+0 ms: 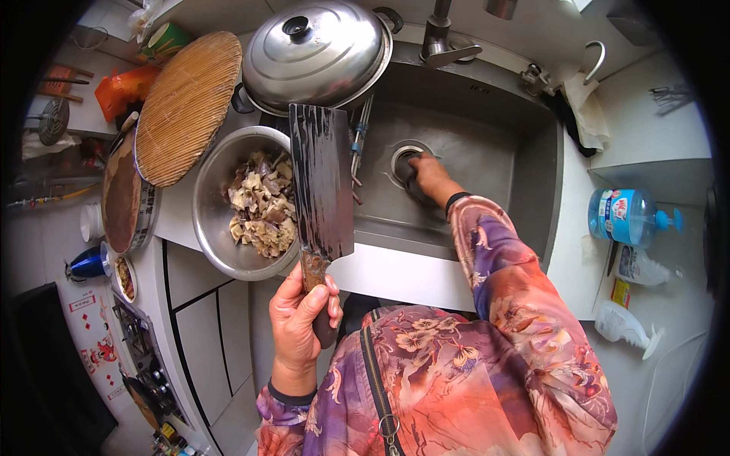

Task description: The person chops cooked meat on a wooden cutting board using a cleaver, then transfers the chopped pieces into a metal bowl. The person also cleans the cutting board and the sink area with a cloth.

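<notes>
My left hand (305, 313) grips the handle of a cleaver (324, 182), its broad dark blade pointing up and streaked with wet-looking shine. Beside the blade, a stainless steel bowl (208, 228) holds a heap of chopped pieces (259, 205), apparently meat; the blade hides part of its right side. My right hand (434, 178) reaches down into a grey sink (473, 148), fingers at the round drain (402, 153). Something dark shows under these fingers, but whether they hold it is unclear.
A lidded steel pot (319, 57) stands behind the bowl, near the faucet (439, 40). Left of it, a round slatted mat (188, 108) leans by a round chopping block (121, 194). Right of the sink sit a blue pump bottle (621, 214) and spray bottles (624, 325).
</notes>
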The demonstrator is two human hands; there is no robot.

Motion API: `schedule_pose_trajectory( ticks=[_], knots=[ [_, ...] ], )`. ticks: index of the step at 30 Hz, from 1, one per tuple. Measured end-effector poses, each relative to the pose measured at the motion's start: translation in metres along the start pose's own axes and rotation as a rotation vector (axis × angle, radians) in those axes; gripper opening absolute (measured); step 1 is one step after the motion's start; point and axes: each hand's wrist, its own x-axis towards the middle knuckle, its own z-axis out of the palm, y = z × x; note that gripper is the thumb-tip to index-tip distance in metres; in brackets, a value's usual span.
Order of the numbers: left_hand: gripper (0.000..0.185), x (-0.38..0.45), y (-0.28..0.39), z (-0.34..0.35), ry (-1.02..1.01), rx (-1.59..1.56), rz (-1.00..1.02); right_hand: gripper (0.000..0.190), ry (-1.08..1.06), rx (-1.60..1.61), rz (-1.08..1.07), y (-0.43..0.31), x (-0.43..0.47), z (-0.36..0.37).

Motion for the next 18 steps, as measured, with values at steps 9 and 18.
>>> schedule_pose_trajectory(
  ticks=[9,18],
  knots=[
    [0.036,-0.007,0.003,-0.014,0.007,0.0,-0.028,0.034,-0.035,-0.156,0.447,0.108,-0.022,-0.027],
    [0.043,-0.011,0.007,-0.019,0.039,0.083,-0.03,0.042,0.135,0.152,0.226,0.029,0.017,0.026]
  ],
)
